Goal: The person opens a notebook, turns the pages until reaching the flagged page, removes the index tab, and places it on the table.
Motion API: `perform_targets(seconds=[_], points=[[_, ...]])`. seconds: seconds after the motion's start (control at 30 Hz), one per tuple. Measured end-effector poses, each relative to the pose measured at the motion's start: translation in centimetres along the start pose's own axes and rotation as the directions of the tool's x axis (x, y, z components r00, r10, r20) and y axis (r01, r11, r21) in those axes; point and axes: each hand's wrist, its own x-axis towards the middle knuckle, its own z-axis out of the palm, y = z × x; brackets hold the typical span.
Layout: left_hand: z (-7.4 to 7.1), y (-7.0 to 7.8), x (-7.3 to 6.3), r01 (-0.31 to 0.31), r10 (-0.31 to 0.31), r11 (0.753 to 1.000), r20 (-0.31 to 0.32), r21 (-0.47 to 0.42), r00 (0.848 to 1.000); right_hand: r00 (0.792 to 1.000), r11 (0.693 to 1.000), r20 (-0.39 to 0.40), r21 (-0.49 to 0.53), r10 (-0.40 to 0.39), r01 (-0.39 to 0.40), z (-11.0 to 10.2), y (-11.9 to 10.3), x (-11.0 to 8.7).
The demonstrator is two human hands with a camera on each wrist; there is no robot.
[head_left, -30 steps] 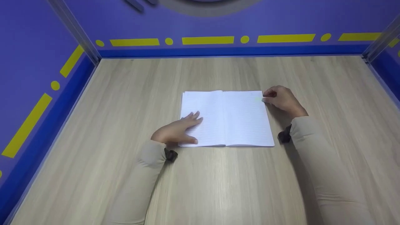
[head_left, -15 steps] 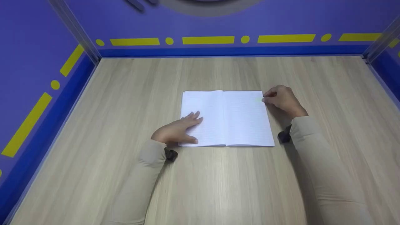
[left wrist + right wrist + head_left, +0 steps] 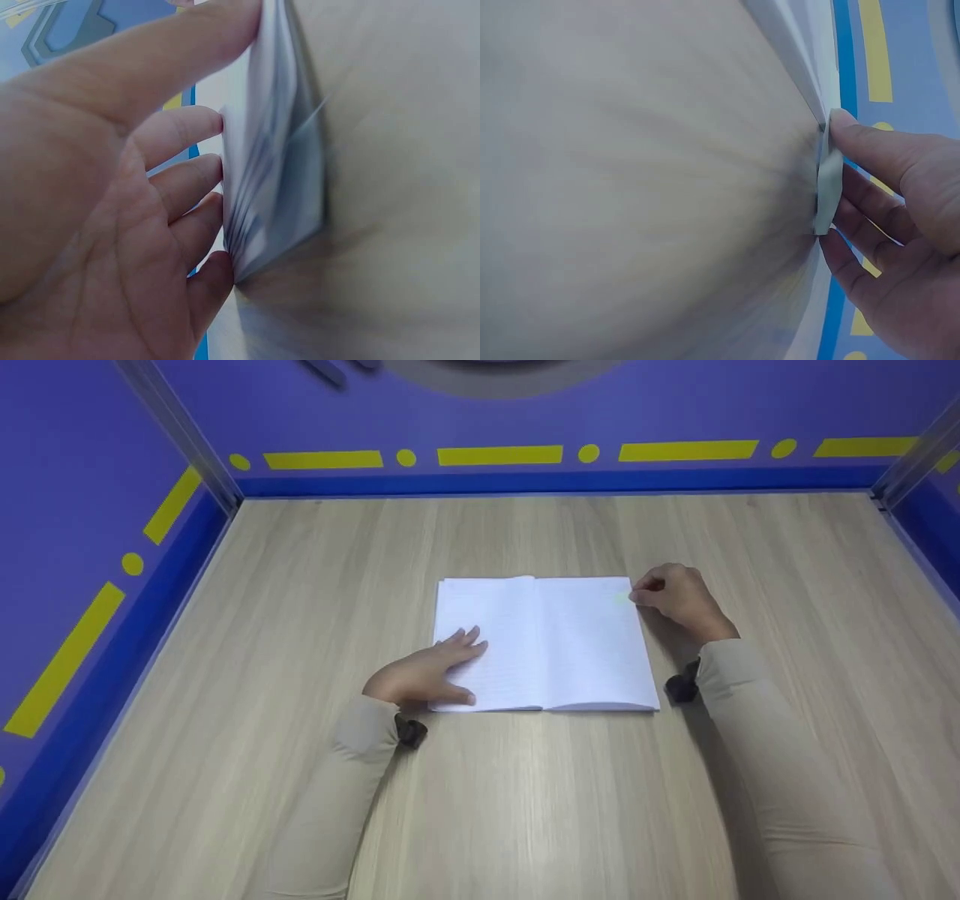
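An open notebook (image 3: 585, 660) with faint ruled lines lies on the table. My left hand (image 3: 427, 671) rests on its left page with fingers spread; in the left wrist view the fingertips (image 3: 214, 169) press on the page beside the fanned lower page edges. At the upper right edge of the right page, my right hand (image 3: 679, 596) pinches a small pale yellow-green sticky note (image 3: 829, 187) with thumb and fingertips. Part of this sticky note (image 3: 622, 598) shows on the page beside the thumb.
The notebook lies on a light wood-grain table (image 3: 300, 600). Blue-purple panels (image 3: 495, 420) with yellow bars and dots stand along the back and both sides. A small black camera (image 3: 682, 684) is worn at each wrist.
The right page's lower edge has lifted slightly into a curve. The yellow-green patch by the right thumb shows a little more clearly. Both hands have hardly moved.
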Motion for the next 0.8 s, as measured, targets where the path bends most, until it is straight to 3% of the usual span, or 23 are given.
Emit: perform_targets(seconds=[0.33, 0.8], points=[[0.0, -0.2, 0.1, -0.012, 0.012, 1.000, -0.005, -0.004, 1.000, 0.999, 0.999, -0.026, 0.009, -0.046, 0.046, -0.5, 0.6, -0.1], [-0.1, -0.1, 0.1, -0.009, 0.009, 1.000, -0.002, 0.009, 1.000, 0.999, 0.992, 0.000, 0.119, 0.050, -0.050, -1.5, 1.7, -0.7]])
